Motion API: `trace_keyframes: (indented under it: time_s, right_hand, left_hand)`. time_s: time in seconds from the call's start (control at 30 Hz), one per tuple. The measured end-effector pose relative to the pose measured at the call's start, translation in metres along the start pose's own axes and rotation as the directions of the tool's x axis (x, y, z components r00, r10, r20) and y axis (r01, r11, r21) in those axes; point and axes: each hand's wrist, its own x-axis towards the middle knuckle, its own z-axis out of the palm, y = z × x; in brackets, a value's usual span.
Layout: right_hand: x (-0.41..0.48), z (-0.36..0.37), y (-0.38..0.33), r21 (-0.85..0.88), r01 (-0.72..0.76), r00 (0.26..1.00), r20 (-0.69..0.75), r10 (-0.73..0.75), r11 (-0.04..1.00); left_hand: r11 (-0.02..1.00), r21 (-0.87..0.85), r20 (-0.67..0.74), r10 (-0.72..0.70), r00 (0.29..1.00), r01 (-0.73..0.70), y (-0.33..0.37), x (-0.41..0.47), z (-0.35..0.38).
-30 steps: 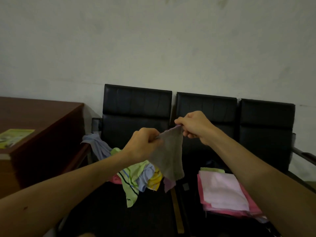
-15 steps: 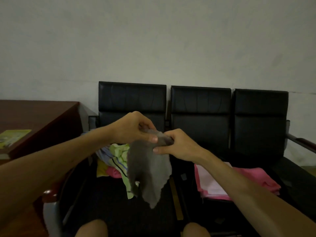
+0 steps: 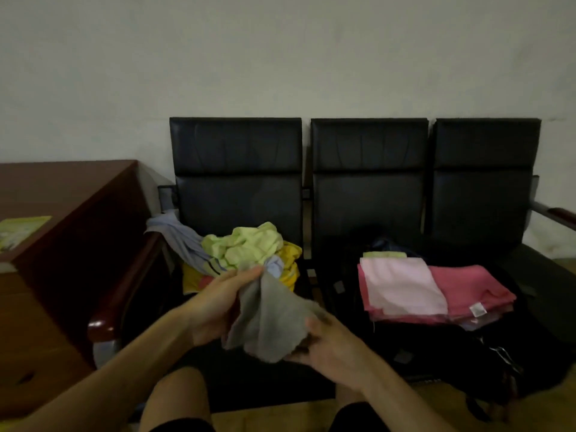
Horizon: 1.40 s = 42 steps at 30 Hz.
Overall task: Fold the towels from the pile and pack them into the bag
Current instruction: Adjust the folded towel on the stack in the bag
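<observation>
The grey towel (image 3: 274, 319) hangs crumpled in the air between the two hands, in front of the left seat and above the person's knees. The left hand (image 3: 218, 304) pinches its upper corner between thumb and fingers, and the right hand (image 3: 330, 344) holds the lower edge with the thumb on top and the fingers curled below. The cloth is bunched, not flat, so a fold made now probably comes out crooked, with wrinkles closed inside. The hold of the right hand looks shallow, so I think the edge can slip and the towel can drop to the floor. Just behind it, the unfolded pile (image 3: 246, 247) lies on the left seat, and a loose corner may catch there. To the right, the folded pink stack (image 3: 405, 288) rests on the dark bag (image 3: 436, 347); whether it is inside the opening I cannot tell, and a careless push may slide it off.
</observation>
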Motion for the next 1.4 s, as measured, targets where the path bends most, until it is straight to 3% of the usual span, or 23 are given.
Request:
trace_keyframes:
  time_s: [0.07,0.17,0.3,0.4,0.47,0.57,0.67,0.8,0.87,0.93,0.97,1.07,1.13,1.2,1.3,1.4]
  right_hand:
    - [0.001,-0.005,0.021,0.041,-0.052,0.993,-0.101,0.056,0.998]
    - [0.001,-0.013,0.03,0.11,-0.006,0.97,-0.241,0.032,0.994]
    - [0.006,-0.026,0.028,0.116,0.035,0.933,-0.359,0.008,0.993]
    - [0.001,-0.037,0.035,-0.055,-0.016,0.929,-0.371,-0.006,0.998]
    - [-0.004,-0.044,0.045,-0.177,-0.141,0.936,-0.344,0.073,0.974]
    - [-0.007,-0.047,0.047,-0.081,-0.243,0.902,-0.385,0.194,0.967]
    - [-0.001,-0.054,0.041,-0.11,-0.272,0.869,-0.455,0.195,0.956]
    - [0.006,-0.063,0.029,-0.245,-0.35,0.866,-0.453,0.213,0.904]
    - [0.004,-0.061,0.012,-0.304,-0.243,0.92,-0.373,0.119,0.921]
    - [-0.006,-0.05,-0.021,-0.422,-0.035,0.967,-0.242,-0.075,0.906]
    - [-0.01,-0.042,-0.041,-0.478,0.068,0.967,-0.186,-0.176,0.876]
    - [-0.03,-0.019,-0.095,-0.668,0.322,0.875,-0.06,-0.481,0.671]
    - [-0.039,-0.01,-0.114,-0.765,0.408,0.787,0.018,-0.617,0.499]
    - [-0.045,-0.002,-0.124,-0.791,0.463,0.729,0.082,-0.68,0.4]
    - [-0.052,0.003,-0.133,-0.788,0.523,0.667,0.141,-0.731,0.325]
    - [-0.057,0.002,-0.141,-0.787,0.533,0.669,0.166,-0.725,0.312]
  left_hand:
    - [0.997,-0.003,-0.096,-0.081,0.992,0.081,-0.028,0.007,-0.002]
    - [0.975,0.023,-0.147,-0.217,0.965,0.223,-0.063,0.014,-0.009]
    - [0.906,-0.041,0.044,-0.42,0.906,0.422,-0.08,0.015,-0.016]
    - [0.901,-0.074,0.179,-0.41,0.895,0.427,-0.087,0.019,-0.02]
    - [0.897,-0.144,0.203,-0.387,0.9,0.418,-0.095,0.025,-0.02]
    - [0.877,-0.174,0.148,-0.426,0.893,0.447,-0.103,0.033,-0.02]
    - [0.84,-0.078,0.156,-0.521,0.839,0.537,-0.111,0.038,-0.021]
    - [0.809,0.219,0.301,-0.588,0.751,0.546,-0.111,0.042,-0.027]
    - [0.886,0.27,0.293,-0.447,0.845,0.376,-0.092,0.043,-0.024]
    - [0.954,0.297,0.239,-0.121,0.963,0.046,-0.06,0.037,-0.014]
    - [0.946,0.302,0.219,0.048,0.975,-0.114,-0.039,0.03,-0.009]
    - [0.785,0.346,0.276,0.437,0.856,-0.513,0.02,0.008,0.007]
    - [0.64,0.389,0.309,0.587,0.749,-0.662,0.038,0.004,0.012]
    - [0.576,0.375,0.334,0.646,0.686,-0.726,0.045,0.005,0.015]
    - [0.57,0.343,0.322,0.675,0.664,-0.746,0.052,0.008,0.02]
    - [0.584,0.315,0.305,0.684,0.663,-0.748,0.057,0.009,0.024]
